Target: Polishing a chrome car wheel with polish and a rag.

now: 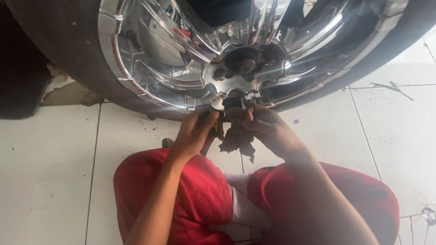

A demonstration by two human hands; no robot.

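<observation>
Left hand: my left hand [196, 131] sits in the centre of the frame, just below the wheel; its fingers are curled together around a small dark tool with a yellow-and-black handle [214, 123].
Right hand: my right hand [268, 129] is just to the right of it, fingers clamped on a crumpled dark brown rag [236, 138], which hangs down between the two hands.
Tool axis: as far as I can tell, the long axis of the tool runs up and slightly right, from my left palm toward the rim; its tip is blurred by glare, so I cannot say whether it touches metal.
Target from the fingers: the shiny chrome spoked wheel rim [190, 54] lies directly above both hands; its lower scalloped hub edge is just beside my fingertips.
Nearer hand: both hands are close to that edge; I judge the left one, with the tool, a little nearer.
Hub: the dark central hub with round lug holes [243, 63] is above the hands, near but apart from them.
Tyre: the black rubber tyre [59, 41] wraps the rim and rests on the floor.
Floor: a white tiled floor [50, 172] with dark specks.
Containers: I see none in view.
Lower frame: my knees in red trousers [200, 195].
</observation>
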